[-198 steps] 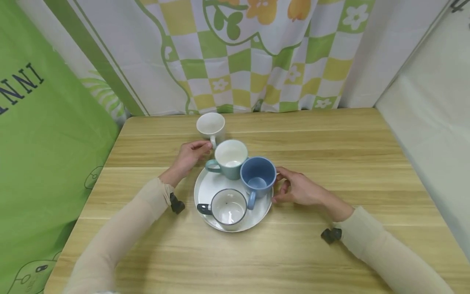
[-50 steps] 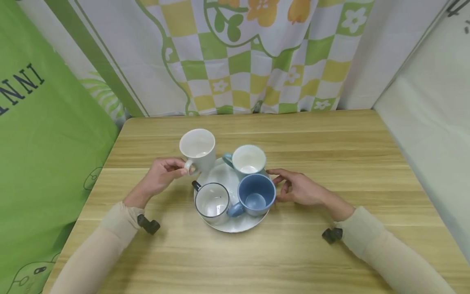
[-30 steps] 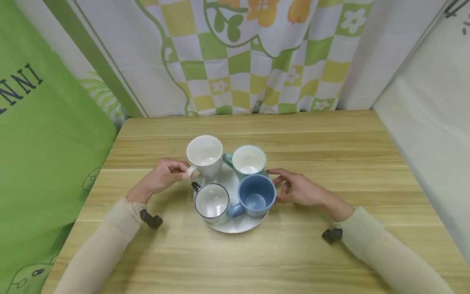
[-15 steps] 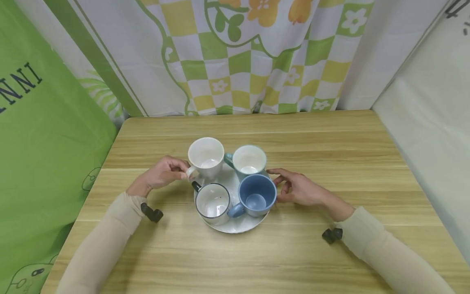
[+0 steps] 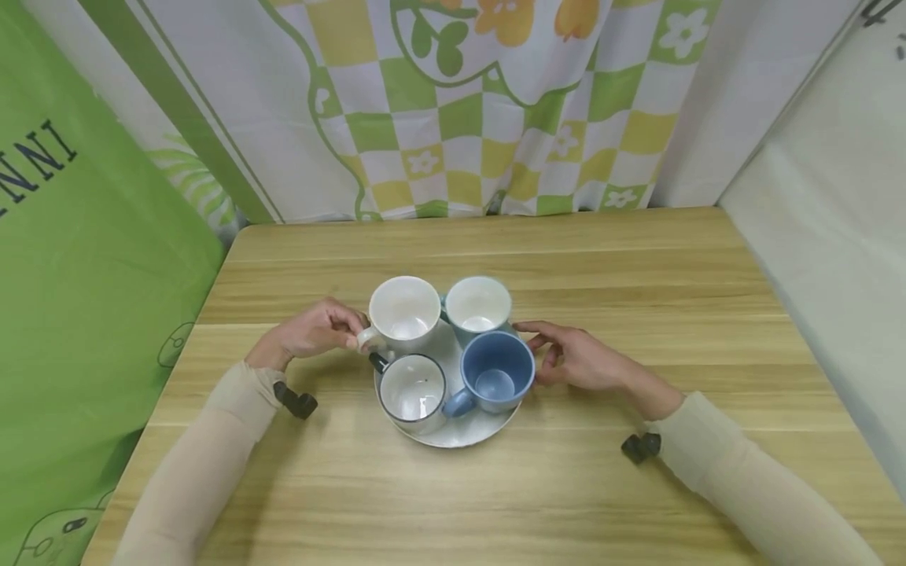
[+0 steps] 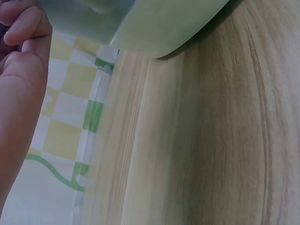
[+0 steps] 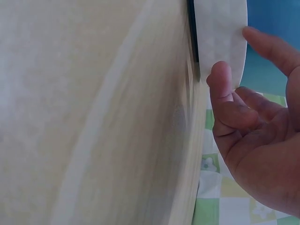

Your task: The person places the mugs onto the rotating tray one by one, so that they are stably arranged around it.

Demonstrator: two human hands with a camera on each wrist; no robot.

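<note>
My left hand pinches the handle of a white mug at the back left of a white round plate; whether the mug's base touches the plate is hidden. Standing on the plate are a teal mug with a white inside, a blue mug and a white mug with a dark rim and black handle. My right hand rests spread fingers against the plate's right edge beside the blue mug. Close up, fingertips touch the plate's outer wall.
The plate stands on a wood-grain table. A checkered curtain hangs along its back edge, and a green cloth borders the left side. Mug handles crowd close together on the plate.
My left hand has brought the white mug from behind the plate to its back left, shifting it slightly right and nearer lately. The other mugs stand rearranged since the earliest frame. My right hand stays at the edge.
</note>
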